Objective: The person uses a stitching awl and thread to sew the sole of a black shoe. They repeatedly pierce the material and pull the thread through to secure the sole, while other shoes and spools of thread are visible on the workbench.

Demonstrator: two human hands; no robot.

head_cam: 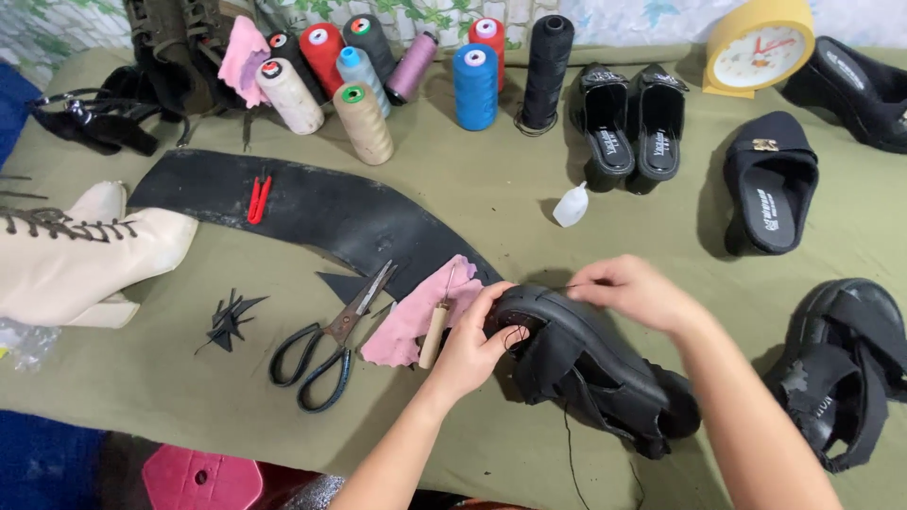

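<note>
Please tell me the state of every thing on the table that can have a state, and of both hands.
left hand: gripping the toe of the black sandal
right hand: pinching a black thread, pulled taut
black sandal: lying on its side, being held
scissors: lying flat, blades slightly open
awl: resting on the pink cloth
pink cloth: crumpled
small white bottle: capped, tilted
thread cones: some upright, some leaning
</note>
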